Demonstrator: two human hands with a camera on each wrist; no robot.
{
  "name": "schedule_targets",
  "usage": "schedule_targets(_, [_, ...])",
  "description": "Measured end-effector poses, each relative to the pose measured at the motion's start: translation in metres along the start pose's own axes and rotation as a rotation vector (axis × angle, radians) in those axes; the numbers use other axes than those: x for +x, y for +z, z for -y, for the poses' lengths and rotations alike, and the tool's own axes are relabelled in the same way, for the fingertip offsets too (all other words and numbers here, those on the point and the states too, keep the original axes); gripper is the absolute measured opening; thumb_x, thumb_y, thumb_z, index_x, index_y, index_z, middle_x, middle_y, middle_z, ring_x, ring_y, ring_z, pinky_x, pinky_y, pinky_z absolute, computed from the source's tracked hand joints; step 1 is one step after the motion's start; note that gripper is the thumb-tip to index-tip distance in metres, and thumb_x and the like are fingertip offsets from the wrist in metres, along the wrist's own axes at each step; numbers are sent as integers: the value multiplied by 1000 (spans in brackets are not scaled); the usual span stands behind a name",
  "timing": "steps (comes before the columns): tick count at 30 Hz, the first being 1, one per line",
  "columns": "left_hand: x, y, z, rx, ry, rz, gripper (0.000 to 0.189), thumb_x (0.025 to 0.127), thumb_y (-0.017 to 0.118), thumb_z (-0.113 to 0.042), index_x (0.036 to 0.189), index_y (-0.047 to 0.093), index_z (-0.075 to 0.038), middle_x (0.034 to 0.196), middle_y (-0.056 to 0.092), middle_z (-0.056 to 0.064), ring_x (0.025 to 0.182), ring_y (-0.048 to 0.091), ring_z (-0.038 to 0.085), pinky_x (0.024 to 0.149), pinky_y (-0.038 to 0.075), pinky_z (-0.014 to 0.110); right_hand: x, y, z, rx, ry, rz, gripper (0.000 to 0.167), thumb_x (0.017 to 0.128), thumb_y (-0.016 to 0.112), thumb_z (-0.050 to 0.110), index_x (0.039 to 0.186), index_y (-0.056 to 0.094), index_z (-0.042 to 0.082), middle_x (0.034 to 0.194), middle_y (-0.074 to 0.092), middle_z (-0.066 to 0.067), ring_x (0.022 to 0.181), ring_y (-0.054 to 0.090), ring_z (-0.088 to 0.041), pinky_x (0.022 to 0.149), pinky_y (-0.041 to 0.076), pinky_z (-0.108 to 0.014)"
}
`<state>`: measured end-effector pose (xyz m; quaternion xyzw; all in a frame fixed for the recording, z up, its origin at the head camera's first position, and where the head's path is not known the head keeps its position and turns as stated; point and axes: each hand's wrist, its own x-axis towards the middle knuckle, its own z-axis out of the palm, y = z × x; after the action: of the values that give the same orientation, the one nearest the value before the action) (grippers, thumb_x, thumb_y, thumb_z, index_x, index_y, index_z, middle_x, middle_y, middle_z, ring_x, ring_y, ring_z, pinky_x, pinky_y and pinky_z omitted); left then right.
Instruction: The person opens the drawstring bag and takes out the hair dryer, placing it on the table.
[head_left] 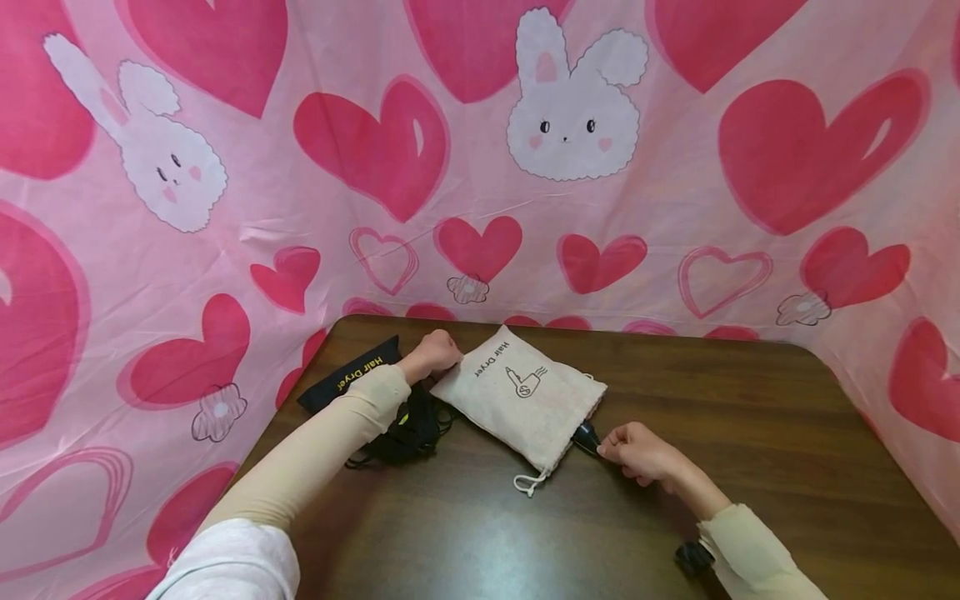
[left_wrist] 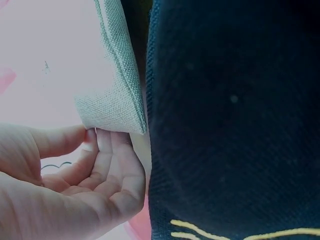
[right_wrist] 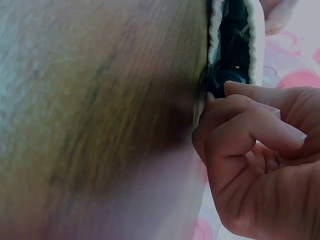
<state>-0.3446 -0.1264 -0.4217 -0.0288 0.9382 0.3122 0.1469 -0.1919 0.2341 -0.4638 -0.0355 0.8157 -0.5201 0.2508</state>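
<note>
A cream drawstring bag [head_left: 517, 400], printed "Hair Dryer" with a drawing, lies flat on the table, its mouth toward the right. At its far-left corner, my left hand [head_left: 437, 352] pinches the fabric between thumb and fingertips; the left wrist view shows that bag corner [left_wrist: 114, 107] up close. From the mouth sticks the dark end of a hair dryer [head_left: 587, 437], its rest hidden inside. My right hand [head_left: 641, 456] pinches this end. In the right wrist view, the dark hair dryer [right_wrist: 227, 75] sits between the bag's corded edges, thumb and forefinger at its tip.
A black pouch [head_left: 352, 373] with yellow "Hair Dryer" lettering lies at the table's far left, partly behind my left forearm. Beside it sits a crumpled black bundle [head_left: 412, 435] with cords. The brown table [head_left: 750, 400] is bounded by a pink heart-and-rabbit cloth [head_left: 480, 192].
</note>
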Motion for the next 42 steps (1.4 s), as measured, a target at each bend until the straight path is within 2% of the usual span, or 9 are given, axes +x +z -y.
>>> schedule_targets(4, [-1, 1, -1, 0, -1, -4, 42, 100, 62, -9, 62, 44, -10, 60, 35, 2, 55, 42, 19, 58, 39, 33, 0, 1, 2, -51, 9, -47, 14, 101, 68, 12, 99, 64, -1, 65, 45, -1, 52, 35, -13, 46, 29, -26])
schedule_targets(8, [-2, 1, -2, 4, -15, -2, 40, 99, 61, -8, 63, 45, -10, 61, 38, 3, 57, 46, 21, 59, 41, 34, 3, 3, 4, -114, 1, -110, 29, 97, 77, 21, 109, 63, -1, 70, 51, -3, 52, 38, -15, 47, 32, -28])
schedule_targets(11, [-3, 2, -2, 2, -21, 9, 40, 99, 61, -10, 62, 46, -10, 60, 39, 3, 58, 47, 22, 59, 41, 34, 5, 5, 6, -131, -6, -130, 38, 97, 77, 25, 118, 62, -3, 76, 55, -5, 51, 37, -15, 47, 32, -29])
schedule_targets(15, [-3, 5, -3, -15, -11, 27, 45, 102, 64, -16, 61, 47, -11, 58, 36, 1, 54, 42, 19, 56, 38, 33, 9, 8, 9, -132, -12, -139, 39, 98, 76, 25, 120, 62, -4, 77, 55, -5, 50, 36, -15, 47, 33, -28])
schedule_targets(26, [3, 11, 0, -42, 2, 46, 49, 105, 63, -19, 59, 48, -12, 56, 36, 0, 50, 39, 17, 52, 36, 32, 15, 11, 10, -125, -10, -151, 34, 99, 74, 22, 115, 62, -5, 73, 50, -3, 48, 37, -14, 48, 35, -28])
schedule_targets(32, [3, 11, 1, -42, 19, 26, 41, 103, 64, -15, 63, 56, -9, 60, 44, 1, 55, 46, 19, 54, 40, 32, 17, 11, 13, -158, -35, -168, 29, 99, 73, 22, 107, 64, -5, 76, 56, -5, 66, 50, -18, 63, 41, -33])
schedule_targets(37, [2, 9, 2, -28, 14, 16, 34, 98, 58, -8, 64, 55, -10, 62, 45, 3, 57, 48, 21, 55, 40, 34, 18, 11, 16, -179, -13, -193, 30, 100, 72, 26, 105, 65, -2, 91, 60, -8, 85, 54, -23, 75, 43, -37])
schedule_targets(39, [2, 9, 2, -22, 8, 18, 35, 96, 57, -7, 62, 52, -10, 60, 42, 2, 56, 47, 21, 56, 40, 35, 19, 11, 17, -174, -10, -202, 29, 100, 71, 28, 102, 65, 0, 94, 60, -9, 87, 53, -23, 76, 42, -37])
schedule_targets(42, [2, 8, 1, -26, 6, 20, 35, 95, 56, -5, 61, 49, -11, 59, 40, 1, 55, 46, 20, 56, 39, 35, 18, 12, 19, -141, -10, -201, 27, 100, 69, 28, 98, 64, 1, 89, 65, -8, 78, 53, -21, 69, 41, -35])
